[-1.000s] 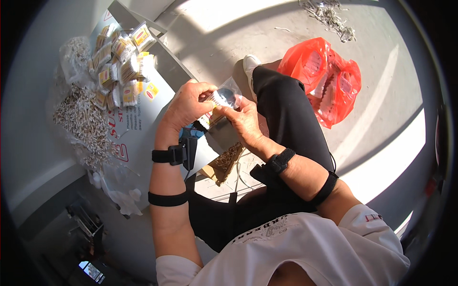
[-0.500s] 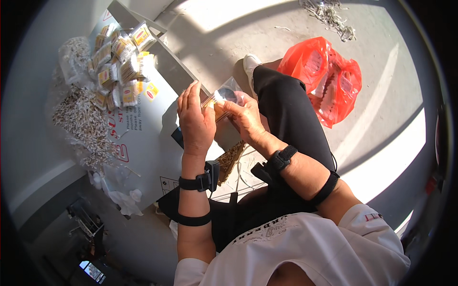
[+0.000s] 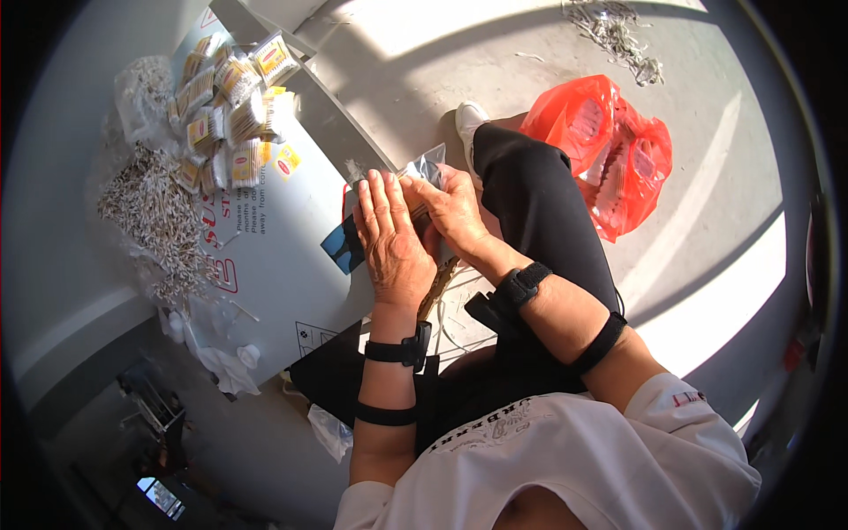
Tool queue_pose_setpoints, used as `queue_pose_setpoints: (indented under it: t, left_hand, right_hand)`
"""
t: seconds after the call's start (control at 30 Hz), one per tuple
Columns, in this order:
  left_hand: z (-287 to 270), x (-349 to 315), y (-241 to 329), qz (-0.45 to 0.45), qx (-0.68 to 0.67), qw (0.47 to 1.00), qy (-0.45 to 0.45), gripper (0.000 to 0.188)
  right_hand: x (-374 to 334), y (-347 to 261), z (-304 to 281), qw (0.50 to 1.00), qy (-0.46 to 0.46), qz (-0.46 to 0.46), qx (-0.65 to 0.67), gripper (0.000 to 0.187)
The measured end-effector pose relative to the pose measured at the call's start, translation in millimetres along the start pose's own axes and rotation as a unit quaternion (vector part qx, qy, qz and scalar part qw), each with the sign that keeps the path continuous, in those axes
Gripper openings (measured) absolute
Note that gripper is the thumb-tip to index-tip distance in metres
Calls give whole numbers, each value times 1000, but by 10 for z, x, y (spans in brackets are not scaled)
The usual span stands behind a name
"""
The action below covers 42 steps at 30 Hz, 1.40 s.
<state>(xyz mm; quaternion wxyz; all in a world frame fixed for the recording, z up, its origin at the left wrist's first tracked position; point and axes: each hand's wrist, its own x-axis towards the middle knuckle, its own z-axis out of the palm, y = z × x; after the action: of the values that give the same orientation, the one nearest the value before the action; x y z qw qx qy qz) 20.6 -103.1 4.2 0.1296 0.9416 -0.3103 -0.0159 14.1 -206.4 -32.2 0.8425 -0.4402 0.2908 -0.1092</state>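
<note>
Beside the right hand's grip (image 3: 455, 208) on a clear packet (image 3: 427, 163), the left hand (image 3: 395, 254) lies flat, apparently smoothing, with steadiness likely needed next.

1 left hand (image 3: 396, 261), 1 right hand (image 3: 461, 212), 1 held clear packet (image 3: 427, 164), 1 red plastic bag (image 3: 552, 115), 1 white shoe (image 3: 469, 122), 2 wrist straps (image 3: 523, 284), roughly a dozen swab packs (image 3: 206, 129); loose swabs (image 3: 159, 212) uncountable.

loose cotton swabs (image 3: 159, 212) lay along the left edge of the tabletop (image 3: 283, 287), with packets (image 3: 234, 97) to their right toward its far end and plastic film (image 3: 228, 369) at its near left corner. on the floor (image 3: 415, 97), a bag (image 3: 617, 132) lay right of the leg (image 3: 530, 194), a heap of strips (image 3: 616, 37) behind it.
</note>
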Motion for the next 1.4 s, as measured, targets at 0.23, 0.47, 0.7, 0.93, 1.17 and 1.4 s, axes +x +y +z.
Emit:
queue_pose_setpoints:
  t: [0.23, 0.47, 0.7, 0.93, 1.17, 1.4]
  left_hand:
    - [-20, -24, 10, 2, -84, 995, 57, 85]
    - [-13, -201, 32, -80, 28, 996, 40, 75]
    - [-23, -169, -17, -76, 49, 996, 10, 79]
    - [15, -186, -7, -81, 28, 996, 29, 82]
    - [23, -205, -19, -86, 24, 996, 21, 83]
    - [10, -200, -4, -83, 37, 996, 25, 85]
  right_hand:
    - [39, 64, -1, 999, -6, -2, -33, 17]
    - [64, 154, 9, 996, 24, -38, -78, 20]
    - [-24, -26, 8, 1000, 5, 8, -28, 19]
    - [-9, -86, 31, 999, -17, 23, 20, 11]
    - [-44, -122, 1, 992, -46, 63, 103, 14]
    - [-90, -63, -28, 996, -39, 37, 73, 17]
